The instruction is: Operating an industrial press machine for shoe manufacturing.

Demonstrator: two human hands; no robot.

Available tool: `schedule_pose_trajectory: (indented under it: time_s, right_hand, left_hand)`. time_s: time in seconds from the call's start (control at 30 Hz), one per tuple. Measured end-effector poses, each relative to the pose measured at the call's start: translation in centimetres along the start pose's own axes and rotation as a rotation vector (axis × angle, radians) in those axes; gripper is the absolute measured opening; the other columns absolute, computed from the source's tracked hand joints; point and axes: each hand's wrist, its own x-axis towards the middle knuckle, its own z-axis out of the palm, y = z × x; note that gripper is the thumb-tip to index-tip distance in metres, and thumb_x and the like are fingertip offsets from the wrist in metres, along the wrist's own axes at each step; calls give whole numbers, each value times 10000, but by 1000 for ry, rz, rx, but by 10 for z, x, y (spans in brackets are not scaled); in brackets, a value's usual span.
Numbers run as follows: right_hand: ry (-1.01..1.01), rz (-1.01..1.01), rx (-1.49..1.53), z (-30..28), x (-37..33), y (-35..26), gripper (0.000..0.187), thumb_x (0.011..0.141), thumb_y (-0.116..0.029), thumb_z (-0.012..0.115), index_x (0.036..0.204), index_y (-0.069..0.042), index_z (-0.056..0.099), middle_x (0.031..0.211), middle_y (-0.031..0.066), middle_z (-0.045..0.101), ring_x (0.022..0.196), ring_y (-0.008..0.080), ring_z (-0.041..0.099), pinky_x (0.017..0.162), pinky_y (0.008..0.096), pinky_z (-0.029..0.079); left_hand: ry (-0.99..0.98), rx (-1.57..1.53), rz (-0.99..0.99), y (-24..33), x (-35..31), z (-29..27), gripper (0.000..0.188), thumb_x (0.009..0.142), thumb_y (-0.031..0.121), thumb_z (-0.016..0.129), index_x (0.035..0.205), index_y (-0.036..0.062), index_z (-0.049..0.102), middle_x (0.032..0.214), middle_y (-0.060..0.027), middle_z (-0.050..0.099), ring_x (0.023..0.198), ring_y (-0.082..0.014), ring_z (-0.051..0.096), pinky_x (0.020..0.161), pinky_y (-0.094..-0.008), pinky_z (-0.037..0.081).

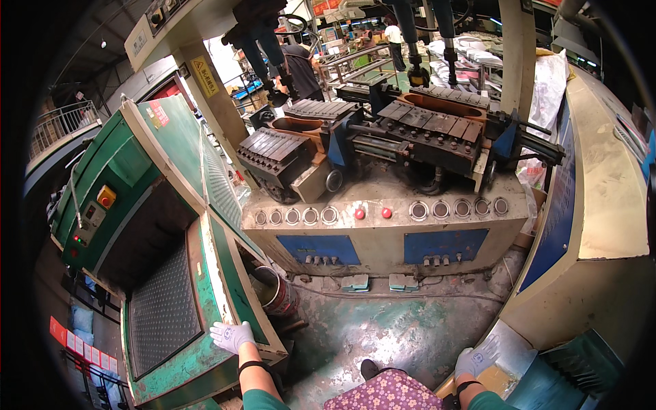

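Observation:
My left hand (232, 336), in a pale glove, lies with its fingers stretched out at the worn front edge of the green machine (205, 273). That machine has a dark opening and a black studded bed (164, 311). On the other side my right hand (477, 357), also gloved, has its fingers extended over a shiny metal surface (511, 348); whether it touches the surface I cannot tell. Neither hand holds anything. Ahead stands a beige press machine (383, 236) with two slotted clamp stations (430, 123) (294, 137), round gauges and two red buttons.
A bucket (280, 294) stands beside the green machine. Two foot pedals (403, 282) and a cable lie on the floor before the press. A beige and blue cabinet (588, 184) rises on the right, with a dark green ribbed bin (581, 365) below. Other people (394, 42) are in the background.

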Motion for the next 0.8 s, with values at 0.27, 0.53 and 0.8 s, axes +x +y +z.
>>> schedule_pose_trajectory:
  time_s: [0.27,0.53,0.8]
  right_hand:
    - [-15,12,-1,-6,-1,-2,873,877,-252,585,1637,-23,221,1723,152,194,1611,298,120,1289,524,68]
    - [-10,13,-37,1,2,0,875,888,-253,574,1646,-31,198,1730,140,172,1612,297,117,1292,519,69]
    - [-35,18,-60,2,2,1,881,896,-271,564,1652,-34,179,1736,139,154,1614,298,104,1293,512,63]
  left_hand:
    - [-3,6,-3,1,1,1,1054,796,485,775,1601,16,281,1673,-209,279,1558,-349,261,1282,-472,197]
    - [31,1,-4,0,4,7,1051,783,468,790,1593,18,292,1660,-207,302,1553,-346,271,1280,-476,207]
    - [36,-9,-1,0,3,7,1040,784,458,798,1587,20,301,1654,-200,314,1554,-346,270,1278,-477,213]
